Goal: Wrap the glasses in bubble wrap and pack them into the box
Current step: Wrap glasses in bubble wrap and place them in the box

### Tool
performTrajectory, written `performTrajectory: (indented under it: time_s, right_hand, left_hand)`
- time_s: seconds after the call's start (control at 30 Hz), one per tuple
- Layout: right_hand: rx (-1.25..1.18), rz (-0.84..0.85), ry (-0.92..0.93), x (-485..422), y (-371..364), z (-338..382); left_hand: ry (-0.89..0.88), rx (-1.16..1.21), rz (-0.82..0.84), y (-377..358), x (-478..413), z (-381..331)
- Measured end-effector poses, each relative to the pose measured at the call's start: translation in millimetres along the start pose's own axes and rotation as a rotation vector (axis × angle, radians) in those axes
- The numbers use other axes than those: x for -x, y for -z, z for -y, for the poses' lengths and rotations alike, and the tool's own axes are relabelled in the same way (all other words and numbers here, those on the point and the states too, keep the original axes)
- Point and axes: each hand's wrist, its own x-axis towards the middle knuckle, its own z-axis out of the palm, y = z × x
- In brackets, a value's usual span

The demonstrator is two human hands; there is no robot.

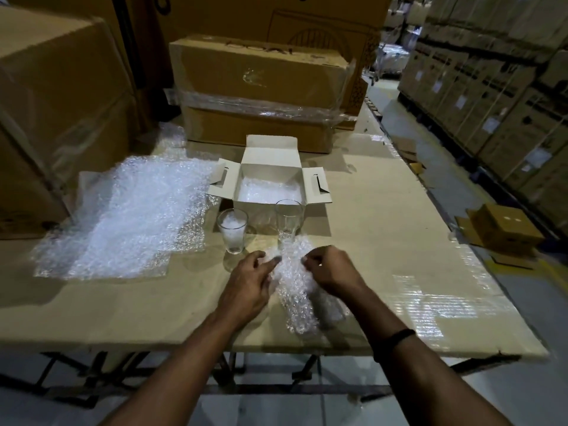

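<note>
- Bundle of bubble wrap [302,290] lies on the cardboard tabletop [384,241] directly in front of you, long axis running away from you. It looks rolled around something, presumably a glass, though the contents are too blurred by the wrap to confirm.
- Your left hand [249,287] rests against the bundle's left side, fingers curled loosely, touching the far end of the wrap; not a firm pinch as far as can be seen.
- Your right hand [330,269] is closed in a pinch on the wrap's far end, thumb and forefinger together.
- Step in hand (judgement): finishing one wrap, tucking or twisting the loose far end.
- Two bare glasses stand just beyond the bundle: the short glass [232,230] to the left, with white stuff in it (looks like wrap, cannot say for sure), and the tall glass [288,221] touching or nearly touching the bundle's far end.
- White box [269,182] sits open just behind the glasses, flaps spread, bubble wrap lining the bottom; no wrapped glass visible inside.
- Spare sheet of bubble wrap [129,216] lies flat to the left.
- Next move calls for: securing the end so the roll holds, then lifting the bundle clear of the tall glass and over into the box. Mind that glass; a careless lift could knock it.
</note>
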Motion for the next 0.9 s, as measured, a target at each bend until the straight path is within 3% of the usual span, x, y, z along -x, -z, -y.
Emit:
performTrajectory:
  time_s: [0.07, 0.17, 0.23, 0.3, 0.37, 0.5, 0.67, 0.8, 0.9]
  right_hand:
    - [0.091, -0.099, -0.097, -1.4, 6.3, -15.7]
    - [0.227, 0.023, -0.232, -1.1, 2.5, -26.8]
    - [0.169, 0.069, -0.264, -3.1, -0.8, -25.2]
    - [0.107, -0.008, -0.258, -6.0, -0.5, -21.4]
    - [0.145, -0.151, -0.198, -7.4, -0.2, -18.4]
    - [0.506, -0.338, 0.099, -0.8, -6.9, -3.4]
    - [0.760, -0.109, 0.350, 14.8, -38.6, 7.8]
    - [0.671, 0.112, 0.317, 14.9, -35.0, 6.2]
    - [0.277, -0.012, 0.071, -1.6, -26.0, 4.0]
  left_hand:
    - [-0.009, -0.127, 0.050, -3.5, 0.5, 1.3]
    - [-0.003, -0.185, 0.093, -4.4, 1.2, -0.3]
    - [-0.005, -0.185, 0.062, -2.9, 0.1, -0.8]
    - [-0.034, -0.196, 0.023, -1.5, 0.7, -2.1]
    - [-0.054, -0.229, 0.068, -1.7, 2.5, -2.3]
    - [-0.048, -0.170, 0.036, -2.1, 0.8, -3.1]
    - [-0.076, -0.240, -0.070, -4.0, 2.6, 1.5]
    - [-0.049, -0.264, -0.116, -7.5, 5.0, 1.9]
    - [-0.065, -0.285, -0.124, -5.8, 6.3, 4.9]
